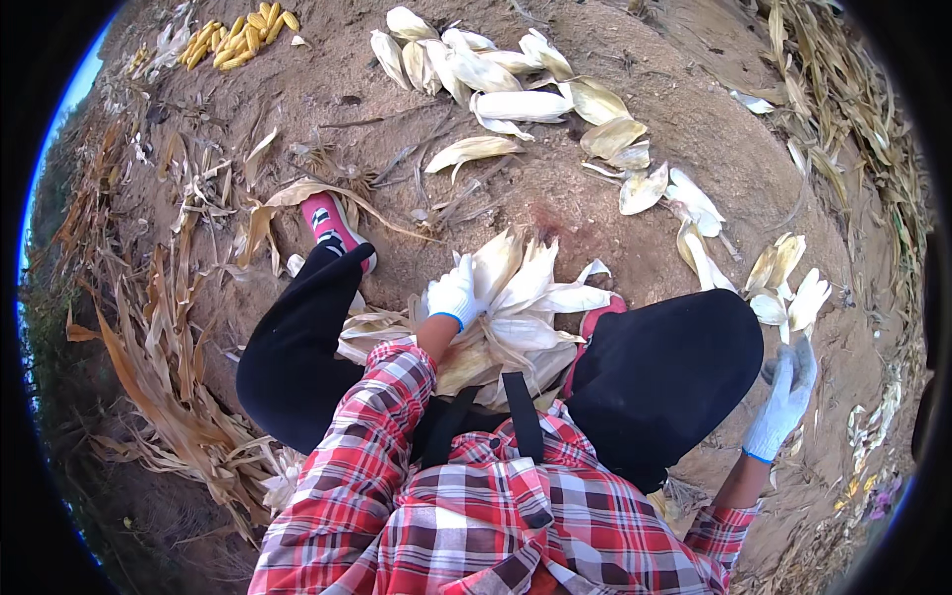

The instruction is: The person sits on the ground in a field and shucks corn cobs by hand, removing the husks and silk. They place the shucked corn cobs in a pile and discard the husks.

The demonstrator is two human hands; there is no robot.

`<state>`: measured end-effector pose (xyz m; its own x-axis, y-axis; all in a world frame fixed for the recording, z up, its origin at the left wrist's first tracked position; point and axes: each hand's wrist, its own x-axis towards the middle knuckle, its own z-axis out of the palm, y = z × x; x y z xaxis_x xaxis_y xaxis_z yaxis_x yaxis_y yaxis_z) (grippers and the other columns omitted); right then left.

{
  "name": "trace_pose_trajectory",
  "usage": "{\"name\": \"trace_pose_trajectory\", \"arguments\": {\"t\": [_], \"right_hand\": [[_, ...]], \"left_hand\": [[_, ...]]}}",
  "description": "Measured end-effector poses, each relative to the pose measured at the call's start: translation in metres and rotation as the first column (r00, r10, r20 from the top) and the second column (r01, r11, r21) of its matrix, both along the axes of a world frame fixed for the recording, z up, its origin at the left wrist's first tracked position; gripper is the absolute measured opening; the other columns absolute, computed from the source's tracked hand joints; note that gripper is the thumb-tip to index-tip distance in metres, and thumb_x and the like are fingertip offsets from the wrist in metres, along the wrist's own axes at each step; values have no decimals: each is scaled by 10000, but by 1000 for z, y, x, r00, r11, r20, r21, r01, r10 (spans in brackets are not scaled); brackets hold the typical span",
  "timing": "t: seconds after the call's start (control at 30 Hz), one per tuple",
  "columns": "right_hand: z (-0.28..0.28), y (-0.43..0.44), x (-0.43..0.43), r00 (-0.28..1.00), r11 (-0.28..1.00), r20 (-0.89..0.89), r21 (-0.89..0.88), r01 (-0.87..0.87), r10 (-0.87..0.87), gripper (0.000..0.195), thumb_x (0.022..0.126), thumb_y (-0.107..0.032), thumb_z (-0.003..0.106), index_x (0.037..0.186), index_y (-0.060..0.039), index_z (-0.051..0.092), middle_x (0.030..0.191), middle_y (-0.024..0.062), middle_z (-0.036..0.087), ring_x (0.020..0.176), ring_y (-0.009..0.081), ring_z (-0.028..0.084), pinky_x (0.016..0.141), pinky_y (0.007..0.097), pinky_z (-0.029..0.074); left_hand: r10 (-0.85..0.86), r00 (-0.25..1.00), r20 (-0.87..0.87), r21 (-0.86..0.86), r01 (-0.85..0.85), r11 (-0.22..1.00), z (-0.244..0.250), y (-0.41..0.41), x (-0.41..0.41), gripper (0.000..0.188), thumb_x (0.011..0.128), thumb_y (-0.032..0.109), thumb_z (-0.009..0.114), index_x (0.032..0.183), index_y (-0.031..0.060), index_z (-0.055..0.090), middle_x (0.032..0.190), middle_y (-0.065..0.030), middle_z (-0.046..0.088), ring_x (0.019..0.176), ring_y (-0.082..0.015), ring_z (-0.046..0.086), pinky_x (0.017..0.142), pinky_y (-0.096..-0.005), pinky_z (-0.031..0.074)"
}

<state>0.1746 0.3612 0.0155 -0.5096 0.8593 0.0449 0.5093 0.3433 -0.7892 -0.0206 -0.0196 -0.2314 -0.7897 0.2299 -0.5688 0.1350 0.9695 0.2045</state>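
Observation:
My left hand (452,292), in a white knit glove with a blue cuff, is closed on a bunch of corn ears in pale dry husks (524,286). The ears fan out from the hand between my legs. More loose husks (468,364) lie beneath it. Out past my right knee, my right hand (782,398) wears a matching glove with greyed fingers. Its fingertips are at the stem end of another group of husk-covered ears (788,297). Whether they grip the stem cannot be made out.
An arc of husk-covered ears (513,82) lies on the bare soil ahead. Husked yellow cobs (238,37) are piled at the far left. Dry corn stalks and leaves (171,387) lie along the left, with more stalks (848,111) at the right. My bent legs (662,379) flank the bunch.

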Motion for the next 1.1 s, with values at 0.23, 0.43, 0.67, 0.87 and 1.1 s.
{"name": "trace_pose_trajectory", "arguments": {"t": [0.23,0.43,0.67,0.87,1.1], "right_hand": [[25,-65,-82,938,938,-114,158,-308,327,437,927,0,522,1362,-19,496,1107,105,615,940,140,592,829,289,497],[17,-75,-95,938,894,-2,302,-331,348,442,892,14,588,1328,-38,537,1089,114,643,909,152,621,836,300,496],[24,-83,-96,923,873,21,316,-371,385,406,898,-2,610,1298,-45,556,1088,110,636,944,161,612,860,312,495],[33,-86,-84,919,847,-2,389,-362,394,390,885,-6,630,1269,-29,570,1029,106,660,907,165,630,828,308,508],[32,-81,-72,931,804,7,501,-320,366,358,861,5,650,1214,-24,602,972,115,676,834,179,649,765,312,522]], "left_hand": [[408,858,313,483,-513,709,-34,-53,-44,399,799,80,588,1195,57,629,1062,-119,702,907,-229,682,802,-342,528],[440,432,787,409,-900,153,-12,-106,-52,352,828,-28,557,1170,29,614,975,-96,684,831,-239,675,742,-384,566],[98,377,921,389,-900,-195,3,-100,-46,279,884,-5,542,1152,21,615,1036,-114,675,905,-275,668,843,-438,546],[295,645,704,544,-758,360,12,-93,-53,393,809,4,559,1196,18,619,1059,-119,686,921,-229,671,854,-361,529],[51,999,-7,231,-48,972,26,-37,-28,807,725,466,721,1397,134,421,1370,-212,478,1220,-387,511,1000,-456,439]]}}
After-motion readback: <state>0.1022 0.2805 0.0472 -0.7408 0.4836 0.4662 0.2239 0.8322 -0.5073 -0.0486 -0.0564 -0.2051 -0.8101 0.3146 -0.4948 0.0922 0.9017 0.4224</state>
